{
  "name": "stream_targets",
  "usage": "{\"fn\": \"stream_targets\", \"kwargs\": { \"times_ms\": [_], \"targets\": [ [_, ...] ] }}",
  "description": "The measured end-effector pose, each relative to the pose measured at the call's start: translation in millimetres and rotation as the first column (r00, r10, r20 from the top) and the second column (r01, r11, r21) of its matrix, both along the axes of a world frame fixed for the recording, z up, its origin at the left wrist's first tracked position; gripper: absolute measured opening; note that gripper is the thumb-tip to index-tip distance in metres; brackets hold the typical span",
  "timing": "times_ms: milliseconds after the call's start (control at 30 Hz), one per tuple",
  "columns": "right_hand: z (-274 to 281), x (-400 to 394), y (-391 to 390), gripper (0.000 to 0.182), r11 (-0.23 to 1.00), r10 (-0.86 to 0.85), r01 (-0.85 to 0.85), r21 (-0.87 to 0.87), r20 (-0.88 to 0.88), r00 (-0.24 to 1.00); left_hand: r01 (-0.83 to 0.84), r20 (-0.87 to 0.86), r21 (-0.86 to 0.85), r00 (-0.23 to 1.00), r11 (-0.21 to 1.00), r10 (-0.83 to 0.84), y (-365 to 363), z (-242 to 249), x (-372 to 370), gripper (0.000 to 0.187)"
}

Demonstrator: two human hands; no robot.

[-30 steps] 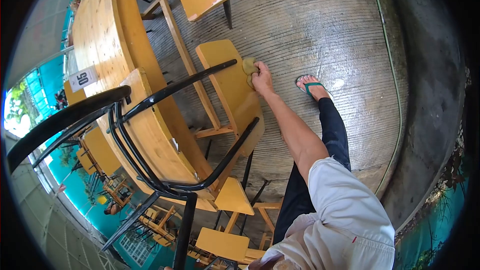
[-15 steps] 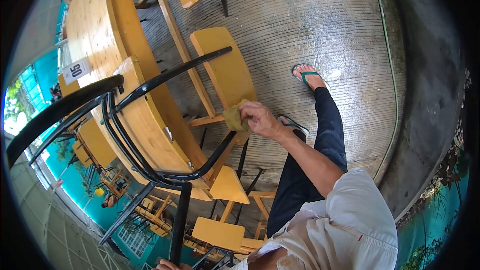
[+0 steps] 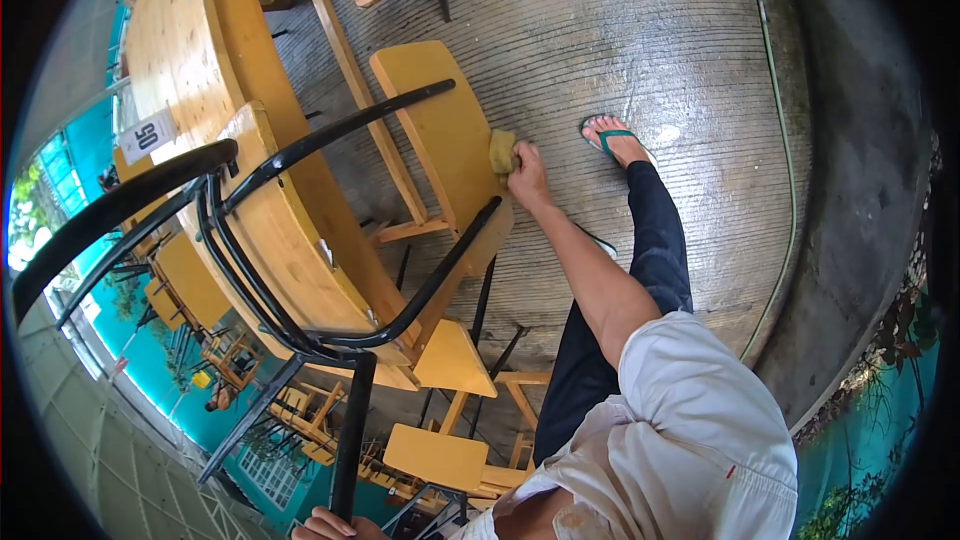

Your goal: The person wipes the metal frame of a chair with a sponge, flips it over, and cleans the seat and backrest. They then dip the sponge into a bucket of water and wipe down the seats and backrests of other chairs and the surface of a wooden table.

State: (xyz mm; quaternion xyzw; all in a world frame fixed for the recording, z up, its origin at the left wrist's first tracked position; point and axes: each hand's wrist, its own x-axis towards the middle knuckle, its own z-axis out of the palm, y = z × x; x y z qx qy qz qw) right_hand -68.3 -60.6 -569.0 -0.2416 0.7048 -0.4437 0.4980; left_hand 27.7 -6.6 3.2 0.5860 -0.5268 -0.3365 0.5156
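My right hand (image 3: 528, 180) is closed on a yellowish-green cloth (image 3: 503, 152), pressed to the edge of a yellow wooden panel (image 3: 440, 135). The panel belongs to a chair with a black metal frame (image 3: 405, 315), tipped over against the long wooden table (image 3: 180, 60). At the bottom edge of the view, my left hand (image 3: 335, 525) wraps round one black chair leg (image 3: 353, 430); part of this hand is cut off.
Yellow chairs (image 3: 437, 457) stand below and further off, among more tables. A white number card (image 3: 148, 136) lies on the table. My sandalled foot (image 3: 612, 140) rests on ridged concrete (image 3: 700, 70). A green hose (image 3: 775, 100) runs along the kerb at right.
My right hand has moved up and right with the cloth, from the panel's lower end to its outer edge. The chair and table have shifted slightly up and left in view.
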Motion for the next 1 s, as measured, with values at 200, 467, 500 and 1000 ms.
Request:
{"fn": "stream_targets", "kwargs": {
  "times_ms": [200, 467, 500, 1000],
  "targets": [
    [76, 56, 73, 0.022, 0.946, -0.162, 0.114, 0.304, 0.136, 0.977, -0.060, 0.005, -0.009, 0.998, 0.998, 0.060, 2, 0, -3, 0.034],
    [274, 61, 95, 0.023, 0.955, 0.290, -0.265, -0.130, 0.579, 0.762, 0.024, 0.035, -0.036, 0.999, 0.999, -0.023, 3, -3, 22, 0.027],
    [287, 60, 95, 0.024, 0.939, 0.345, -0.284, -0.196, 0.540, 0.768, 0.044, 0.009, -0.028, 0.999, 0.999, -0.044, 3, -2, 24, 0.026],
    [285, 45, 28, 0.036, 0.959, 0.247, -0.279, 0.041, 0.357, 0.901, -0.001, -0.031, -0.081, 1.000, 0.997, -0.002, 0, -9, 19, 0.029]
  ]
}}
